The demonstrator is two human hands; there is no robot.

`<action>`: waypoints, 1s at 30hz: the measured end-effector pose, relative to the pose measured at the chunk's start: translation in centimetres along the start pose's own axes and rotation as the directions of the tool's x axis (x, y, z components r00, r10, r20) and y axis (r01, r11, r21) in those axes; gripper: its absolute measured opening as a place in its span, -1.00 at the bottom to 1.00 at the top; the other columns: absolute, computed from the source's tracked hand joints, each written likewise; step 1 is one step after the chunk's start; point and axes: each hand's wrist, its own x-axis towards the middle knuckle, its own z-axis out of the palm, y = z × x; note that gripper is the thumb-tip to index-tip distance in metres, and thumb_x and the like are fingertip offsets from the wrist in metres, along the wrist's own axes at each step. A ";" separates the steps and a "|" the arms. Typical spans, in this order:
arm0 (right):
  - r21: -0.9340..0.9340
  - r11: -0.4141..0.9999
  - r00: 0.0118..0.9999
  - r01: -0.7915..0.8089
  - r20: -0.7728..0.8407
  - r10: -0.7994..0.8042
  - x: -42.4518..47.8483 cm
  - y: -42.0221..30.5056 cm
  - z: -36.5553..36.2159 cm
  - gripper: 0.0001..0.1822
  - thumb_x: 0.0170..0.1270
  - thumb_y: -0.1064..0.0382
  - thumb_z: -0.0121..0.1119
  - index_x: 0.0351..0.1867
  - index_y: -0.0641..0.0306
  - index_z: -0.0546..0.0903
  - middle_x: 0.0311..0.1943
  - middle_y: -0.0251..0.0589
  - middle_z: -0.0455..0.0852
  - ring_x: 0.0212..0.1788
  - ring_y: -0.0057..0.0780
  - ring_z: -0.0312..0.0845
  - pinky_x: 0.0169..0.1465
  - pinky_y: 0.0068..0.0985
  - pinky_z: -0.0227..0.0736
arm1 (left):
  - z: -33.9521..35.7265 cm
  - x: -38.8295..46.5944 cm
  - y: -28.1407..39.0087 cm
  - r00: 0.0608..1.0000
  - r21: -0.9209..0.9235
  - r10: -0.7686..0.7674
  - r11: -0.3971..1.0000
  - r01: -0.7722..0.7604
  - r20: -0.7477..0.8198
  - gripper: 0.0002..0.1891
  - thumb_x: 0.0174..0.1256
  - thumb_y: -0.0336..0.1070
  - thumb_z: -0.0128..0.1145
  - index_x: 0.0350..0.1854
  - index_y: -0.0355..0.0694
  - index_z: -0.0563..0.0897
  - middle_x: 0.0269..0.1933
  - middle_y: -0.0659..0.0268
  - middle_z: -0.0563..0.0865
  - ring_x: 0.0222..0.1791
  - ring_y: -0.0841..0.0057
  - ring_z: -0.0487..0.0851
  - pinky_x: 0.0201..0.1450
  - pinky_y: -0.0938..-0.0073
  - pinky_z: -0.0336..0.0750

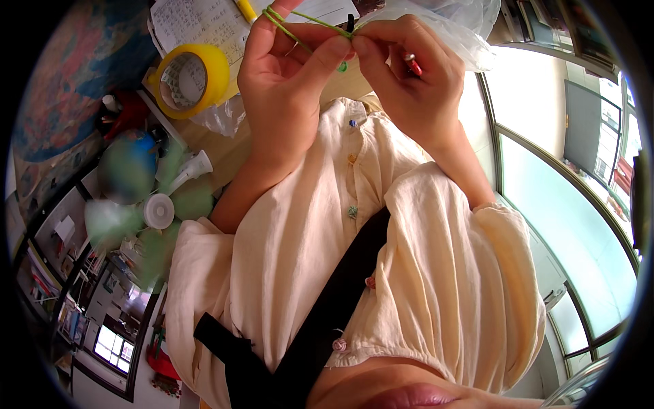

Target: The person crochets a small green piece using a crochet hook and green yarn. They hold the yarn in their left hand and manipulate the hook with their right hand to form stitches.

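At the top middle, my left hand (281, 82) and my right hand (419, 76) meet, their thumbs and fingertips pinching a thin green cord (306, 20). The cord wraps around a raised finger of my left hand and runs to the pinch point. A small green loop (343, 66) hangs just below the left thumb tip. A short black piece (350, 22) stands up at the fingertips; what it belongs to cannot be told. Within the curled fingers of my right hand lies a slim red object with a shiny end (413, 64), mostly hidden.
Left of my hands stand a yellow tape roll (217, 82), handwritten paper (189, 25) with a yellow marker (246, 10), and a small fan (159, 210) with blurred green blades. A clear plastic bag (475, 48) lies behind my right hand. A globe (127, 163) is farther left.
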 end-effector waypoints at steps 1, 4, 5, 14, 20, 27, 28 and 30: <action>-0.029 0.998 0.998 0.063 -0.008 -0.063 0.1 0.1 0.0 -0.88 0.08 0.53 0.29 -0.35 0.30 0.65 -0.56 -0.42 0.58 -0.62 -0.77 0.29 -0.58 -0.74 0.12 | 0.1 0.0 -0.1 1.000 -0.026 0.008 1.000 -0.008 -0.016 -0.40 0.23 -0.56 0.21 0.31 -0.40 0.26 -0.25 0.30 0.62 -0.27 0.65 0.61 -0.13 0.69 0.49; -0.106 0.977 0.982 0.186 -0.008 -0.188 0.1 0.4 0.1 -0.85 0.02 0.55 0.32 -0.36 0.29 0.66 -0.55 -0.36 0.59 -0.60 -0.68 0.40 -0.57 -0.71 0.23 | -0.1 0.2 -0.4 0.999 -0.034 0.030 0.999 -0.030 -0.020 -0.42 0.23 -0.56 0.20 0.30 -0.40 0.28 -0.26 0.28 0.63 -0.26 0.64 0.62 -0.12 0.67 0.50; -0.122 0.975 0.983 0.184 0.004 -0.185 0.1 0.2 0.0 -0.84 0.01 0.55 0.32 -0.36 0.28 0.66 -0.55 -0.34 0.59 -0.60 -0.66 0.42 -0.56 -0.70 0.26 | -0.2 0.2 -0.5 0.999 -0.026 0.037 0.999 -0.037 -0.014 -0.42 0.24 -0.56 0.20 0.29 -0.41 0.28 -0.26 0.28 0.63 -0.26 0.63 0.62 -0.11 0.67 0.50; -0.141 0.972 0.982 0.188 0.019 -0.188 -0.1 0.4 -0.3 -0.84 0.01 0.54 0.32 -0.35 0.30 0.66 -0.53 -0.33 0.60 -0.58 -0.64 0.48 -0.55 -0.70 0.31 | -0.3 0.0 -0.8 0.997 -0.256 -0.070 0.964 0.072 0.018 -0.51 0.35 -0.53 0.07 0.31 -0.38 0.27 -0.19 0.22 0.66 -0.20 0.57 0.65 -0.10 0.64 0.53; -0.138 0.973 0.983 0.186 0.034 -0.183 -0.1 0.6 -0.4 -0.82 0.02 0.54 0.32 -0.30 0.30 0.67 -0.52 -0.31 0.62 -0.56 -0.62 0.52 -0.53 -0.69 0.34 | -0.5 0.1 -0.4 0.979 -0.275 -0.178 0.941 0.198 0.096 -0.48 0.35 -0.52 0.07 0.33 -0.36 0.25 -0.10 0.15 0.67 -0.12 0.54 0.66 -0.02 0.65 0.53; -0.123 0.970 0.977 0.209 0.060 -0.203 -0.2 0.7 -0.5 -0.81 0.02 0.54 0.32 -0.29 0.31 0.68 -0.49 -0.28 0.64 -0.53 -0.58 0.58 -0.50 -0.68 0.41 | -0.4 0.2 1.2 0.962 -0.219 -0.244 0.939 0.265 0.121 -0.45 0.34 -0.54 0.08 0.35 -0.37 0.21 -0.07 0.13 0.65 -0.11 0.53 0.65 0.00 0.62 0.53; -0.123 0.968 0.975 0.219 0.065 -0.212 -0.2 0.6 -0.5 -0.82 0.02 0.54 0.32 -0.30 0.31 0.67 -0.49 -0.28 0.65 -0.53 -0.58 0.59 -0.51 -0.68 0.41 | -0.9 0.3 0.4 0.967 -0.215 -0.218 0.946 0.242 0.129 -0.44 0.34 -0.54 0.08 0.35 -0.37 0.21 -0.08 0.13 0.65 -0.12 0.52 0.65 0.00 0.61 0.53; -0.127 0.963 0.971 0.236 0.074 -0.228 -0.2 0.7 -0.6 -0.83 0.02 0.54 0.32 -0.32 0.32 0.67 -0.49 -0.27 0.65 -0.54 -0.57 0.60 -0.52 -0.68 0.42 | -1.1 0.2 0.0 0.977 -0.199 -0.175 0.960 0.197 0.122 -0.44 0.34 -0.55 0.08 0.35 -0.38 0.21 -0.09 0.13 0.65 -0.12 0.52 0.65 0.00 0.61 0.53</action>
